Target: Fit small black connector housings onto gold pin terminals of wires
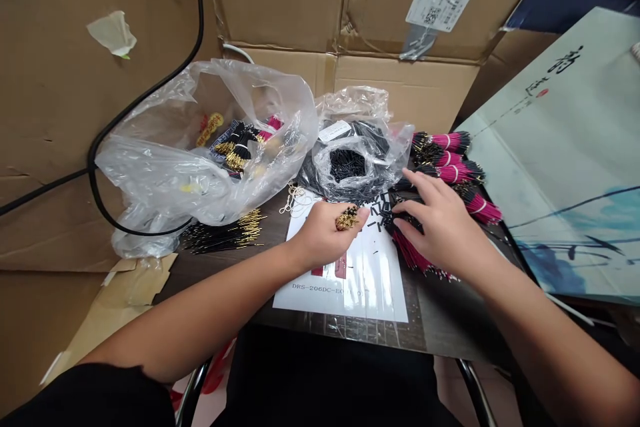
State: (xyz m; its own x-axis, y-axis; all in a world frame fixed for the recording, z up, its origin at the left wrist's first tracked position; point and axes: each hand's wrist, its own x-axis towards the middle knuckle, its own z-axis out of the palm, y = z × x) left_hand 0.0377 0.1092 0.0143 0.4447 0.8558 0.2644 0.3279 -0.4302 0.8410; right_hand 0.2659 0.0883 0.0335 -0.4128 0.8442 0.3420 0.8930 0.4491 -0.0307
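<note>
My left hand (pixel 327 230) is closed around a bundle of thin black wires with gold tips (pixel 347 218); the tips poke out of the fist, and most of its length is hidden. To its right, my right hand (pixel 440 220) hovers with fingers spread and holds nothing that I can see. Below its fingertips lie small loose black tube pieces (pixel 377 213) on a printed white sheet (pixel 345 300). Just behind, an opened clear plastic bag (pixel 345 133) contains many more such black pieces. Under my right hand lies a pink wire bundle (pixel 413 250).
Tied pink-and-black wire bundles (pixel 453 173) lie at the right. A large clear bag (pixel 200 140) holding more bundles stands at the left, with loose black gold-tipped wires (pixel 225 233) before it. Cardboard boxes (pixel 280 0) wall the back; a black cable (pixel 197 13) hangs at the left.
</note>
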